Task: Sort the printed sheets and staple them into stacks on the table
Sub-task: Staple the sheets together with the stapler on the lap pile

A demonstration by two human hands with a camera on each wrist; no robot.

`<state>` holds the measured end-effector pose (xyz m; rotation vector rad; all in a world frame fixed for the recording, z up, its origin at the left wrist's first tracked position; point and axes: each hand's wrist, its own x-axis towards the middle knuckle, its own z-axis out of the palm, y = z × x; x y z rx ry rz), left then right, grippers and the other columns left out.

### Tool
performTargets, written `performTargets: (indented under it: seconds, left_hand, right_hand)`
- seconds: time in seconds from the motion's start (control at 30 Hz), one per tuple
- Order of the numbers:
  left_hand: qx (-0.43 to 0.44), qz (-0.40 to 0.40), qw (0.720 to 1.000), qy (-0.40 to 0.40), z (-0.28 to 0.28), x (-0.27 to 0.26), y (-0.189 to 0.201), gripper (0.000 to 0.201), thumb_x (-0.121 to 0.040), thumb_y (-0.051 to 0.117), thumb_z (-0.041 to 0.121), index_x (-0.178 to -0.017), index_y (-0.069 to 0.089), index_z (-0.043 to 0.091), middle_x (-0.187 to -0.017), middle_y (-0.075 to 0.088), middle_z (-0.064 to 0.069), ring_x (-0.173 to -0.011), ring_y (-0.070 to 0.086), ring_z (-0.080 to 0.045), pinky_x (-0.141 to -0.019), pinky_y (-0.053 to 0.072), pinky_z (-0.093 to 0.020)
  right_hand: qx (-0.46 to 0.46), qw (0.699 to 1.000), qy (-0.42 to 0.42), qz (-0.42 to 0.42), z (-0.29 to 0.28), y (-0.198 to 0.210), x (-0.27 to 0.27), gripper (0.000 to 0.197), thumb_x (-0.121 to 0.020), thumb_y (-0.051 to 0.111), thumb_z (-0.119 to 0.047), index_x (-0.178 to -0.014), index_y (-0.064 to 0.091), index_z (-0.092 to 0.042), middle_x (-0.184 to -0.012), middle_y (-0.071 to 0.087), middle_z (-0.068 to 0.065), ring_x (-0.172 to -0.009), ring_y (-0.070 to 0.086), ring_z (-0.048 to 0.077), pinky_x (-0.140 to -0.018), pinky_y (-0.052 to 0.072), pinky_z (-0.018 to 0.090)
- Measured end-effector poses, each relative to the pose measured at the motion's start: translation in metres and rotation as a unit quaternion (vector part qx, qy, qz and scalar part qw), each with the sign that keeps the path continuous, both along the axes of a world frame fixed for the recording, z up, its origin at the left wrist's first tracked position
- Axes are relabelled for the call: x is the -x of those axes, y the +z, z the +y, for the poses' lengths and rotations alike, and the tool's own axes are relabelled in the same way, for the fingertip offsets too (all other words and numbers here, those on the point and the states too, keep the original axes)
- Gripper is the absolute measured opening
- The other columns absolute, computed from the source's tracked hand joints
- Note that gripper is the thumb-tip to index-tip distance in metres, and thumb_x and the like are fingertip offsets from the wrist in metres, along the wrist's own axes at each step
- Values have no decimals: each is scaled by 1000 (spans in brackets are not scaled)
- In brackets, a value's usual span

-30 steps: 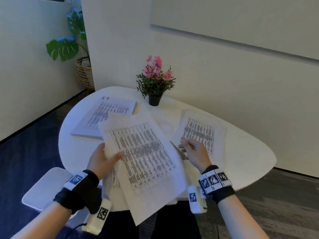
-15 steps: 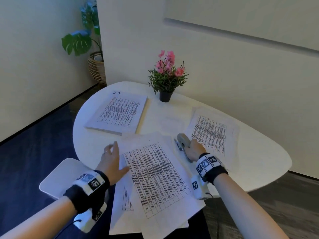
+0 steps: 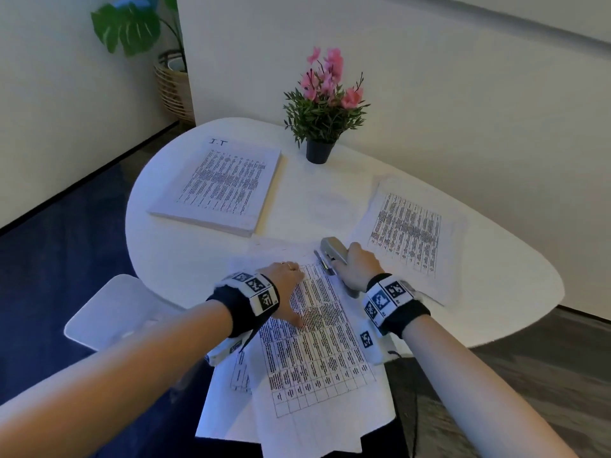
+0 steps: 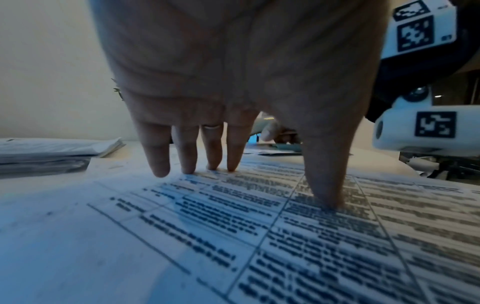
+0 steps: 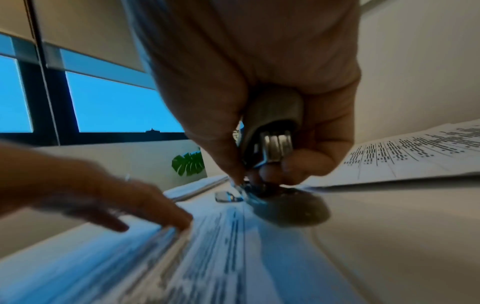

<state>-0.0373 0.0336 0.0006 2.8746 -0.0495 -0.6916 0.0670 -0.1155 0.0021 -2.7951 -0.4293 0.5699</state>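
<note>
A loose bundle of printed sheets (image 3: 317,342) is spread at the near edge of the white table (image 3: 496,276), with its lower part hanging over the edge. It is pinned flat by the left hand (image 3: 284,285), whose fingers (image 4: 187,156) are stretched straight, with several tips and the thumb pressed onto the top page. A silver stapler (image 3: 332,254) is gripped in the right hand (image 3: 357,266), fingers and thumb curled round its body, and its mouth is set at the far right corner of the bundle. Whether that corner is already between the stapler's arms cannot be told, since the right wrist view is blurred there.

Two other piles are seen further back: a thick stack marked "I.T" (image 3: 224,186) to the left and a thinner pile (image 3: 410,226) to the right, with a potted flower (image 3: 325,107) between them.

The sheets are judged to be light, limp and slippery against one another, so they are likely to fan out if the pressure is eased. The corners are best squared before the stapler is squeezed, and the bundle is best held near the stapled corner, flat against the table. The overhanging part may droop and pull pages out of line. The stapler is stiff and heavier, and is best taken round its middle.
</note>
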Motion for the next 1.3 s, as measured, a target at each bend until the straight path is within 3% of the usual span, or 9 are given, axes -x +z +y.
performTargets:
  seconds: [0.1, 0.17, 0.3, 0.57, 0.73, 0.83, 1.03, 1.17, 1.3]
  left_hand:
    - [6, -24, 1000, 19, -1, -6, -5, 102, -73, 65, 66, -150, 20, 16, -155, 18, -4, -139, 23, -27, -110, 33, -45]
    - [3, -18, 1000, 20, 0, -10, -9, 105, -71, 64, 68, -151, 17, 18, -157, 12, -1, -142, 16, -28, -111, 31, -48]
    - [-10, -9, 1000, 3, -1, -17, -12, 109, -70, 64, 69, -151, 15, 15, -159, 9, -3, -142, 15, -29, -113, 25, -44]
    - [-5, -28, 1000, 10, 1, -19, -17, 106, -66, 68, 69, -149, 26, 16, -156, 21, -2, -138, 22, -27, -112, 31, -42]
    - [2, -38, 999, 8, 1, -18, -19, 105, -68, 67, 68, -149, 26, 16, -156, 21, -4, -138, 23, -28, -113, 27, -41]
    - [4, -41, 999, 0, 2, -18, -19, 101, -68, 67, 68, -147, 30, 17, -155, 25, -5, -137, 26, -28, -114, 26, -41]
    - [-5, -39, 999, -12, 3, -21, -19, 100, -68, 66, 70, -145, 35, 15, -153, 28, -6, -134, 30, -29, -111, 30, -44]
    - [-3, -41, 999, -11, 4, -23, -19, 97, -66, 66, 70, -142, 40, 15, -149, 34, -5, -130, 34, -29, -108, 34, -44]
    - [-10, -43, 999, -20, 7, -26, -18, 94, -66, 66, 71, -139, 43, 16, -146, 38, -5, -124, 38, -27, -106, 37, -42]
  right_hand:
    - [59, 998, 17, -8, -1, -5, 6, 35, -96, 49, -31, -120, 39, -7, -108, 59, 13, -86, 59, 30, -72, 52, 38]
    - [78, 996, 28, -38, 2, -8, 8, 38, -96, 49, -35, -121, 39, -9, -111, 60, 14, -93, 61, 32, -76, 51, 39]
    - [75, 994, 37, -64, 14, -10, 5, 45, -95, 48, -43, -124, 38, -10, -113, 61, 13, -98, 61, 32, -75, 47, 37]
    - [73, 992, 50, -91, 37, -16, 3, 35, -96, 49, -28, -125, 39, -10, -112, 61, 14, -97, 60, 32, -72, 44, 37]
    - [63, 996, -6, -60, 48, -13, 5, 45, -95, 51, -37, -124, 42, -5, -122, 57, 15, -109, 57, 33, -82, 45, 39]
    - [35, 998, -45, -35, 54, -13, 4, 45, -94, 51, -36, -123, 43, -3, -124, 56, 14, -111, 56, 32, -78, 41, 35]
    - [122, 982, 78, -119, 53, -8, -9, 31, -94, 51, -18, -122, 41, -8, -112, 62, 13, -97, 60, 32, -68, 38, 36]
    - [83, 993, 7, -79, 60, -9, -7, 28, -94, 49, -20, -118, 47, -5, -118, 59, 15, -106, 57, 33, -75, 39, 35]
    - [61, 996, -20, -62, 64, -10, -8, 28, -93, 53, -20, -115, 51, -3, -117, 61, 14, -99, 58, 29, -73, 38, 32]
